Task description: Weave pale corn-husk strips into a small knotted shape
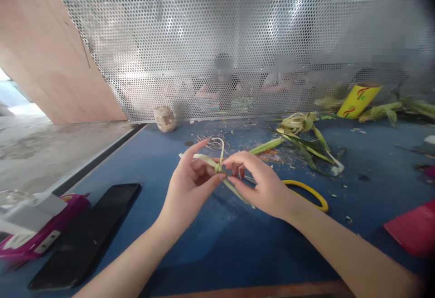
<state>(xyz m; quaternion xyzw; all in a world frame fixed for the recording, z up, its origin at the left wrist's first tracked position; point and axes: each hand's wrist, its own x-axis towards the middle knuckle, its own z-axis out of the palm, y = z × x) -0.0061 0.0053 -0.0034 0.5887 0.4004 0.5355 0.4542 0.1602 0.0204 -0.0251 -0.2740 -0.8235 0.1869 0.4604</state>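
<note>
A pale green strip of plant leaf (pixel 204 157), perhaps corn husk, is looped and knotted in the air above the blue table. My left hand (pixel 188 185) pinches it from the left, with the thumb near the knot and the index finger raised. From the other side, my right hand (pixel 263 182) closes its fingertips at the knot; one tail hangs down below them. A yellow ring-shaped handle (pixel 314 192) lies partly behind my right forearm, and what it belongs to is hidden. Behind the hands sits a tangle of thin string (pixel 213 142).
A black phone (pixel 88 234) and a magenta power strip (pixel 44 239) with a plugged-in adapter lie left. Leaf bundles (pixel 299 126), a yellow tube (pixel 358 101) and a red object (pixel 413 228) are right. A twine ball (pixel 165 118) stands by the perforated metal screen (pixel 204 40).
</note>
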